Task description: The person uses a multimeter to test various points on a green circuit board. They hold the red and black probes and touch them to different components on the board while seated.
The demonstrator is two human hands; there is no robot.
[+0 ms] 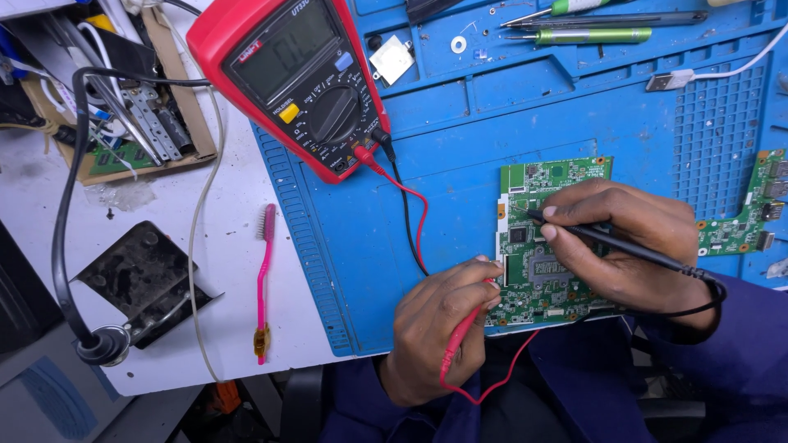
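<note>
The green circuit board (548,246) lies flat on the blue ribbed mat (460,189), at about four o'clock from the middle of the view, its near edge just at the rim of the white surface (238,246). It is a thin, flat panel, matt green, dotted with small dark chips, silvery pads and copper-ringed corner holes.

The right hand (632,242) has its grip pinched on the black probe (611,239), held like a pen, with the tip touching the board toward its ten o'clock corner. The left hand (439,316) has its grip pinched on the red probe (464,328), a slim plastic stick whose tip meets the board's left edge, at nine o'clock of the board.

As a judgement: both probes are already placed and the leads plugged in, so testing is under way; how much of the board is left to check cannot be told.

The red-cased multimeter (291,78), at eleven o'clock, has a grey screen and a round black dial; thin red and black leads run from it. A pink brush (263,279) lies at eight o'clock, a second green board (743,221) at three o'clock, green-handled tools (591,34) at one o'clock.
</note>
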